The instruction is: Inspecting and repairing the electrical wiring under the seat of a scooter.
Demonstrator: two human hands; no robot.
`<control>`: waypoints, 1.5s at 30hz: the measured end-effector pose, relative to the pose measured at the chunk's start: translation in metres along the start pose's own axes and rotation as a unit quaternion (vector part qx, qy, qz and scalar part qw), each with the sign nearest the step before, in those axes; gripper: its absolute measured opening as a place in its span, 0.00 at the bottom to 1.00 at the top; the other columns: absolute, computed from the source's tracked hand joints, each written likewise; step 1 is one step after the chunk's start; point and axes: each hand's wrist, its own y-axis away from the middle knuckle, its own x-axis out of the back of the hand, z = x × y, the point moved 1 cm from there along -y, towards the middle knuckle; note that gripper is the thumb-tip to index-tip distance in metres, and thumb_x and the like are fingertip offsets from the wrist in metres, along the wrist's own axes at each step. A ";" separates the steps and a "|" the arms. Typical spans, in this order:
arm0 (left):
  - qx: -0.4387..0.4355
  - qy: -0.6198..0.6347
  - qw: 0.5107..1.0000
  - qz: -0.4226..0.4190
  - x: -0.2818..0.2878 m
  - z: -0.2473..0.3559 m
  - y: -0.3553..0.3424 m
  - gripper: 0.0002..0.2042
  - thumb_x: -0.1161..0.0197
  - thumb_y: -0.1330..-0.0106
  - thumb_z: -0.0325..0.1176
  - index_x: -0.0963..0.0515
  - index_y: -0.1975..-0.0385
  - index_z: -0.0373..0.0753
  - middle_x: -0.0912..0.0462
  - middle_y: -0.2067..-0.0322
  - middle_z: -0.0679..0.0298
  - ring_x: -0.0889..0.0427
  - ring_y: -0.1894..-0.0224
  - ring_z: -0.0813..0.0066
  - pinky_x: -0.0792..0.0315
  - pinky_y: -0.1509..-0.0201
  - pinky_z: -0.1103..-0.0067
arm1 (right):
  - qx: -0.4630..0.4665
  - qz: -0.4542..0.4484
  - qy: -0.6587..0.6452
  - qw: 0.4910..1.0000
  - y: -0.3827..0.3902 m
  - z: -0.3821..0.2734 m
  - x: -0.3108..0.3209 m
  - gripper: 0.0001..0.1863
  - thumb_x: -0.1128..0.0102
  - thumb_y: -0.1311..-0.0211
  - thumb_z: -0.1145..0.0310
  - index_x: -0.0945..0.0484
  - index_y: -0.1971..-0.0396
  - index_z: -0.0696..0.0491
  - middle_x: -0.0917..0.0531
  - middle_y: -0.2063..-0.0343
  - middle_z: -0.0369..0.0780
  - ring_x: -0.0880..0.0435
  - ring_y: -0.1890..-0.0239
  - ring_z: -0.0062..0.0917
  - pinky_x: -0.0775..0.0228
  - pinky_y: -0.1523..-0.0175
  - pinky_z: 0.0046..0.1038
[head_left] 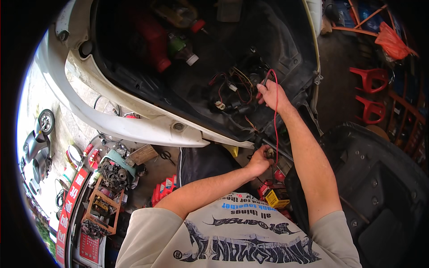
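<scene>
My right hand (271, 94) is closed around a slim dark probe with a red lead (277, 120), its fingers over a tangle of wires (239, 85) inside the black under-seat compartment (152, 96) of a scooter. The lead loops up over the hand and runs down past my left hand. A white connector (220, 105) lies loose among the wires. Near the compartment's lower edge, my left hand (259, 162) is closed, its fingertips on a small brownish piece that I cannot make out. The probe's tip is hidden.
A red bottle (152, 38) and a white-capped bottle (181, 48) lie in the compartment. White body panels (134, 129) flank it. A black seat (375, 192) is at right. A yellow box (276, 199) sits below my hands. Red plastic stools (371, 109) stand right; a parts crate (103, 205) left.
</scene>
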 end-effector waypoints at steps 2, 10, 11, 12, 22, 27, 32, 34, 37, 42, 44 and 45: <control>-0.004 -0.002 1.000 0.003 0.000 0.001 0.001 0.26 0.42 0.48 0.17 0.34 0.46 0.34 0.26 0.74 0.64 0.23 0.73 0.77 0.27 0.71 0.81 | 0.000 0.002 0.000 1.000 0.002 0.001 0.000 0.15 0.52 0.35 0.61 0.27 0.68 0.60 0.19 0.80 0.41 0.18 0.78 0.28 0.28 0.67 0.30; -0.009 0.005 1.000 -0.006 -0.001 0.002 0.001 0.26 0.42 0.48 0.17 0.34 0.46 0.34 0.25 0.73 0.63 0.23 0.73 0.76 0.28 0.72 0.81 | 0.101 0.027 0.059 0.993 0.008 0.007 0.000 0.13 0.50 0.36 0.62 0.28 0.68 0.60 0.21 0.83 0.43 0.18 0.78 0.31 0.27 0.69 0.30; -0.009 0.005 1.000 -0.006 -0.001 0.002 0.001 0.26 0.42 0.48 0.17 0.34 0.46 0.34 0.25 0.73 0.63 0.23 0.73 0.76 0.28 0.72 0.81 | 0.101 0.027 0.059 0.993 0.008 0.006 0.000 0.13 0.50 0.36 0.62 0.28 0.68 0.60 0.21 0.83 0.43 0.18 0.78 0.31 0.27 0.69 0.30; -0.007 -0.002 1.000 -0.003 -0.001 0.002 0.001 0.25 0.42 0.48 0.17 0.34 0.46 0.34 0.25 0.73 0.63 0.23 0.73 0.76 0.28 0.71 0.81 | 0.097 0.019 0.055 0.994 0.009 0.005 0.000 0.12 0.50 0.36 0.65 0.28 0.64 0.59 0.20 0.82 0.42 0.18 0.78 0.28 0.28 0.70 0.28; -0.014 0.007 1.000 -0.010 -0.002 0.003 0.001 0.25 0.45 0.49 0.17 0.35 0.47 0.33 0.22 0.71 0.62 0.23 0.76 0.78 0.29 0.73 0.82 | 0.101 0.011 0.038 0.994 0.013 0.005 0.001 0.10 0.49 0.37 0.68 0.27 0.62 0.59 0.20 0.81 0.39 0.19 0.78 0.23 0.28 0.69 0.24; -0.010 -0.003 1.000 -0.006 -0.001 0.002 0.000 0.25 0.45 0.49 0.17 0.36 0.46 0.33 0.22 0.71 0.62 0.24 0.76 0.78 0.30 0.73 0.82 | 0.115 0.019 0.040 0.992 0.015 0.003 0.002 0.10 0.49 0.37 0.67 0.27 0.63 0.59 0.21 0.81 0.39 0.19 0.79 0.23 0.28 0.69 0.24; -0.002 -0.023 1.000 -0.004 -0.001 0.003 0.001 0.26 0.45 0.48 0.18 0.36 0.45 0.33 0.22 0.70 0.62 0.25 0.77 0.78 0.30 0.72 0.81 | 0.110 0.030 0.027 0.993 0.016 0.003 0.001 0.10 0.49 0.37 0.67 0.27 0.64 0.59 0.21 0.82 0.39 0.19 0.79 0.23 0.28 0.69 0.25; -0.004 -0.003 1.000 -0.010 -0.001 0.003 0.001 0.26 0.45 0.48 0.18 0.36 0.45 0.33 0.22 0.70 0.62 0.25 0.76 0.78 0.30 0.72 0.81 | 0.111 0.038 0.035 0.992 0.015 0.004 0.001 0.10 0.49 0.37 0.67 0.27 0.64 0.59 0.21 0.82 0.39 0.19 0.79 0.23 0.28 0.69 0.25; 0.001 -0.014 1.000 -0.008 0.000 0.005 0.002 0.25 0.44 0.47 0.18 0.37 0.46 0.33 0.21 0.71 0.59 0.22 0.72 0.75 0.28 0.70 0.81 | 0.112 0.046 0.037 0.992 0.015 0.004 -0.001 0.10 0.48 0.37 0.67 0.28 0.63 0.59 0.21 0.82 0.39 0.19 0.79 0.23 0.29 0.69 0.25; 0.002 -0.019 1.000 -0.018 -0.003 0.006 0.002 0.26 0.44 0.47 0.18 0.37 0.45 0.33 0.21 0.69 0.58 0.21 0.71 0.75 0.28 0.69 0.81 | 0.169 0.157 0.070 0.970 0.010 0.017 0.000 0.10 0.47 0.39 0.64 0.25 0.64 0.55 0.21 0.81 0.41 0.19 0.78 0.28 0.29 0.67 0.27; 0.002 -0.015 1.000 -0.017 -0.002 0.005 0.002 0.26 0.44 0.47 0.18 0.37 0.45 0.33 0.21 0.69 0.58 0.21 0.70 0.75 0.28 0.69 0.81 | 0.230 0.235 0.118 0.937 0.012 0.011 0.000 0.11 0.46 0.39 0.62 0.23 0.63 0.53 0.21 0.81 0.43 0.18 0.75 0.32 0.28 0.65 0.30; 0.001 -0.019 1.000 -0.017 -0.002 0.004 0.001 0.26 0.44 0.47 0.17 0.37 0.45 0.33 0.21 0.68 0.58 0.21 0.70 0.74 0.28 0.69 0.81 | 0.197 0.220 0.068 0.953 0.015 0.011 0.002 0.11 0.46 0.40 0.63 0.23 0.63 0.54 0.21 0.79 0.43 0.19 0.75 0.30 0.28 0.65 0.29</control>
